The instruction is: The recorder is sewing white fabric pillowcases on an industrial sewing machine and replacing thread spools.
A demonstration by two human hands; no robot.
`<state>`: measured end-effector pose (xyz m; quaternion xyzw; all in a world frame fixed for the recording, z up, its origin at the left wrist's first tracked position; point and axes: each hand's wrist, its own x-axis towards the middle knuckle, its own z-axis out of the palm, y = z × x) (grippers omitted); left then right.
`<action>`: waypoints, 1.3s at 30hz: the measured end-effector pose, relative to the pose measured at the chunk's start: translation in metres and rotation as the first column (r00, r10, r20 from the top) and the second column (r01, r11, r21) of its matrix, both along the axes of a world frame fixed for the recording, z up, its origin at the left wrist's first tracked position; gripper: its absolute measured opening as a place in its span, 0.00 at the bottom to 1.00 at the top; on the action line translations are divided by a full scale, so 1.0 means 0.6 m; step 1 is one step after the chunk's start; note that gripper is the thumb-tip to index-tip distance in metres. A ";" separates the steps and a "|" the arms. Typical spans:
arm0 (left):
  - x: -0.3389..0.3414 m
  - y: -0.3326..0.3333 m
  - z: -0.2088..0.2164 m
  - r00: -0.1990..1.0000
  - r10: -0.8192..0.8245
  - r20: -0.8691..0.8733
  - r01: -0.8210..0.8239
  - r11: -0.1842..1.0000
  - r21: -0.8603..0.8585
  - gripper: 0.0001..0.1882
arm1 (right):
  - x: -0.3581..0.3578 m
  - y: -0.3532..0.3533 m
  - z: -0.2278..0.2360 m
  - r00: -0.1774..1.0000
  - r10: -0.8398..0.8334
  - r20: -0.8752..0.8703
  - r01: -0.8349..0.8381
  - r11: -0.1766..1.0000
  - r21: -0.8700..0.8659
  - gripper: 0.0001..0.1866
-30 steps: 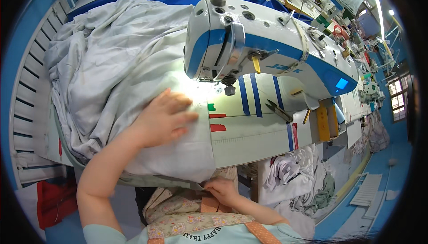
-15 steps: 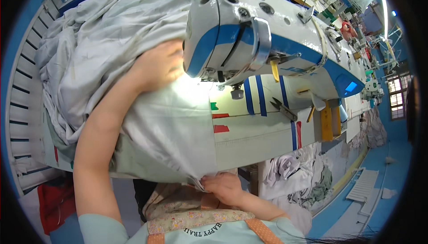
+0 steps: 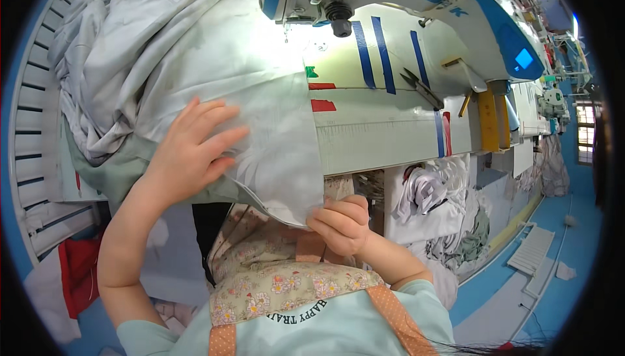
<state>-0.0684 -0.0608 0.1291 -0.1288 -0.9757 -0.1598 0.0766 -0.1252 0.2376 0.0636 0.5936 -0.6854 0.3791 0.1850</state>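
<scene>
Pale grey-white fabric (image 3: 195, 63) spreads over the left of the sewing table and runs under the needle area of a white and blue sewing machine (image 3: 449, 4). My left hand (image 3: 195, 151), fingers spread, is at the fabric's surface near its front edge; it grips nothing. At the near right corner of the cloth, my right hand (image 3: 342, 224) pinches the fabric's edge between thumb and fingers. Under the pale layer, a grey-green cloth (image 3: 107, 167) shows at the left.
Thread snips (image 3: 423, 89) lie on the machine bed (image 3: 390, 135), among blue and red tape strips. A yellow box-like holder (image 3: 493, 118) stands to the right. Crumpled cloth (image 3: 436, 193) is heaped beyond the table's near edge. White slats (image 3: 32, 115) line the left side.
My left hand has come away from beside the needle toward me and spread its fingers. My right hand has moved up and slightly right, still holding the cloth's corner. The view has tilted downward.
</scene>
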 end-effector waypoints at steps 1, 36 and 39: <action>0.008 0.001 0.001 0.999 0.042 -0.003 -0.042 0.999 0.027 0.24 | -0.001 -0.002 0.004 1.000 0.003 -0.030 -0.003 1.000 0.013 0.15; -0.310 -0.055 -0.095 0.773 0.472 -0.423 -0.443 0.880 0.173 0.11 | -0.022 -0.019 0.034 0.969 0.162 0.188 -0.189 0.972 0.140 0.13; -0.318 -0.053 -0.101 0.827 0.435 -0.355 -0.341 0.891 0.299 0.09 | -0.029 -0.019 0.037 0.960 0.184 0.213 -0.218 0.965 0.149 0.14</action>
